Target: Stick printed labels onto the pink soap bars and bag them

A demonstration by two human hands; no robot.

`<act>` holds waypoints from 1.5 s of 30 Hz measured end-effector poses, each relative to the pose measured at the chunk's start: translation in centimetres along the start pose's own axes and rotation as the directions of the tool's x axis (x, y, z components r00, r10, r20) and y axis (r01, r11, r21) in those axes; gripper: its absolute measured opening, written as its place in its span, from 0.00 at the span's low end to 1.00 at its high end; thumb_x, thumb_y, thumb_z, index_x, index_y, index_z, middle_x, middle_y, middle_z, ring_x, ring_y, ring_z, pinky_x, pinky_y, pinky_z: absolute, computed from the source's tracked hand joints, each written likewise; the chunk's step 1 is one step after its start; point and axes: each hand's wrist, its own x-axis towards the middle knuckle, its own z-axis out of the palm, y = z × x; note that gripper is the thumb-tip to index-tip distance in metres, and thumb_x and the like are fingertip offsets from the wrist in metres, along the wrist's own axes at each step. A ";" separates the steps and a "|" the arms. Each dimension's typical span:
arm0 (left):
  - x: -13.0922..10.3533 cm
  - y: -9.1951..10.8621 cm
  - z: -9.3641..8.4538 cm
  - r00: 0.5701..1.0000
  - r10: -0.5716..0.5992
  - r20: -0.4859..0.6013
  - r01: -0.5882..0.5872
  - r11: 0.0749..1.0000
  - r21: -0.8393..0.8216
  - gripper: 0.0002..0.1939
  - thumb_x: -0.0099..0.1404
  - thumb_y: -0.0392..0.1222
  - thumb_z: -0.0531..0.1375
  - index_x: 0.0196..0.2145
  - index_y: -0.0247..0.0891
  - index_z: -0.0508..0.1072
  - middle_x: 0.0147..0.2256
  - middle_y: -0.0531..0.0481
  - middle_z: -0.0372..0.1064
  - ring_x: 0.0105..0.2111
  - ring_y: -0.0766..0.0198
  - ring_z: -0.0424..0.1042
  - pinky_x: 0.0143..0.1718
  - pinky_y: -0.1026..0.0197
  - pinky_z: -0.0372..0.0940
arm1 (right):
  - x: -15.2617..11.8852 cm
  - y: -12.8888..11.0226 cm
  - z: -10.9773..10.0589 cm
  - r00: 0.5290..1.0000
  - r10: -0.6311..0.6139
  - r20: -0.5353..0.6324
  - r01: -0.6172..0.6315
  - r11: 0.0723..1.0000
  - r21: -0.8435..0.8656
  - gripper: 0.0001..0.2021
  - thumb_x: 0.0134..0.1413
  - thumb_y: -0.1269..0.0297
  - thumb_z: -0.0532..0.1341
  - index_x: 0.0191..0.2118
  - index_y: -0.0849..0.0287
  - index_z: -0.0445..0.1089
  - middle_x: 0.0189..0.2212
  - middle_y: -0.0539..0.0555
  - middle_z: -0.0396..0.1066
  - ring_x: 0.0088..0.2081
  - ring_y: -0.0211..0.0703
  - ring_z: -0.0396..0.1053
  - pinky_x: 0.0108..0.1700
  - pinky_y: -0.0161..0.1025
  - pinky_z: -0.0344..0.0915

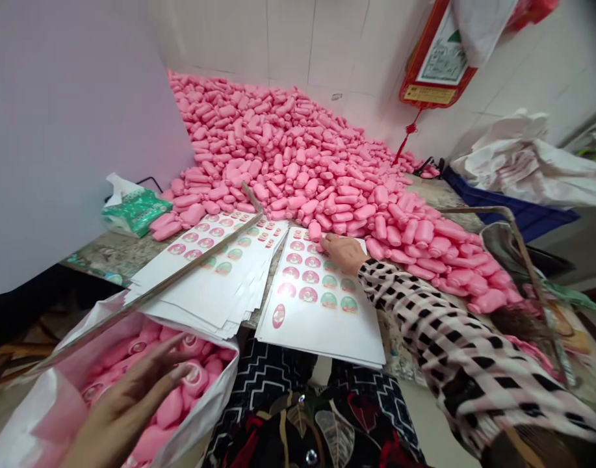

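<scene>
My right hand [344, 253] is over the top edge of a stack of sticker sheets [327, 331], its fingers closed at a small pink plastic bottle [315, 231]. Round pink and green stickers sit in rows on the top sheet, and one pink sticker [278, 316] is apart at the lower left. My left hand [142, 387] hangs with fingers spread and nothing in them above a white sack [232, 374]. Inside the sack lie pink bottles [195, 377], several with a round label on them.
A large heap of pink bottles [278, 143] covers the table back to the tiled wall. More sticker sheets [195, 286] lie at the left under a metal bar [200, 260]. A green tissue pack [136, 211] is farther left. At the right are a metal frame [522, 247] and a blue crate [512, 218].
</scene>
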 end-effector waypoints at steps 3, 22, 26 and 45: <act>-0.7 1.6 3.2 0.936 -0.059 0.347 0.165 0.945 -0.284 0.35 0.48 0.55 0.66 0.52 0.44 0.66 0.45 0.46 0.73 0.44 0.53 0.71 0.50 0.52 0.64 | -2.5 -1.6 0.4 0.997 -0.069 -0.044 0.069 0.998 0.003 0.19 0.59 0.63 0.54 0.56 0.57 0.60 0.52 0.60 0.64 0.43 0.49 0.69 0.38 0.40 0.62; -1.3 1.4 10.0 0.868 0.200 0.454 -0.068 0.955 -0.290 0.13 0.56 0.41 0.62 0.37 0.40 0.63 0.33 0.52 0.70 0.29 0.66 0.69 0.31 0.64 0.64 | -11.4 -11.2 3.7 0.980 0.133 -0.148 -0.009 0.774 0.633 0.10 0.61 0.60 0.51 0.40 0.54 0.69 0.34 0.50 0.64 0.35 0.38 0.65 0.36 0.36 0.60; -0.8 0.5 10.4 0.726 0.550 0.414 -0.642 0.757 0.120 0.16 0.63 0.38 0.54 0.49 0.41 0.67 0.50 0.46 0.66 0.50 0.59 0.64 0.53 0.54 0.59 | -10.3 -12.2 4.4 0.972 0.181 -0.148 -0.079 0.850 0.521 0.09 0.61 0.61 0.51 0.39 0.54 0.67 0.37 0.51 0.65 0.35 0.39 0.65 0.34 0.35 0.57; -0.5 -0.8 13.0 0.682 0.507 0.527 -0.730 0.433 0.529 0.30 0.62 0.31 0.51 0.61 0.46 0.56 0.66 0.36 0.31 0.47 0.50 0.68 0.45 0.50 0.64 | -9.1 -12.3 3.5 0.993 0.102 -0.054 -0.074 0.922 0.380 0.12 0.63 0.60 0.48 0.39 0.55 0.68 0.37 0.53 0.66 0.36 0.40 0.66 0.34 0.36 0.57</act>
